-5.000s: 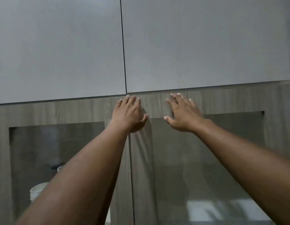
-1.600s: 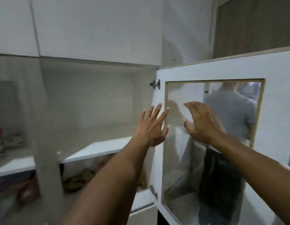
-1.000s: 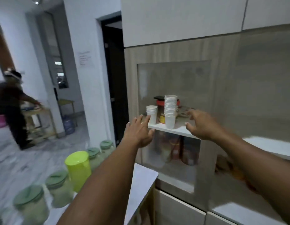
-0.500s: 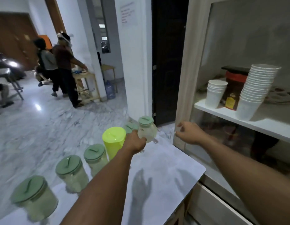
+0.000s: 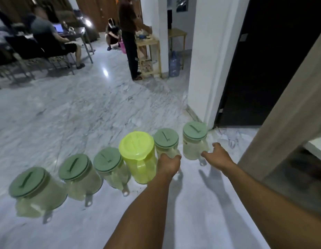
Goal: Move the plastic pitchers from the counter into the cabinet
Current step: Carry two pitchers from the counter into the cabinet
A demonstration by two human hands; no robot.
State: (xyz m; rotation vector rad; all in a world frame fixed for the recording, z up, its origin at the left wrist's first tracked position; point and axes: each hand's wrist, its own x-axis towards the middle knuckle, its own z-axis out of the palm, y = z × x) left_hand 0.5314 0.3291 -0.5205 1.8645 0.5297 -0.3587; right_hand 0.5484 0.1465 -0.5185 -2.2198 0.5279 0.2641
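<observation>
Several plastic pitchers stand in a row on the white counter. Most are clear with green lids; one is yellow-green. My left hand is closed around the handle of the second pitcher from the right. My right hand is at the handle of the rightmost pitcher, fingers curled around it. The cabinet's door frame rises at the right edge; its inside is out of view.
Three more green-lidded pitchers stand at the left of the row. Beyond the counter lies a marble floor with several people, chairs and a wooden table. A dark doorway opens at the right.
Both cabinet doors were pulled open, then my view swung left and down to the counter. Both hands dropped from the cabinet to the two rightmost pitchers and closed on their handles.
</observation>
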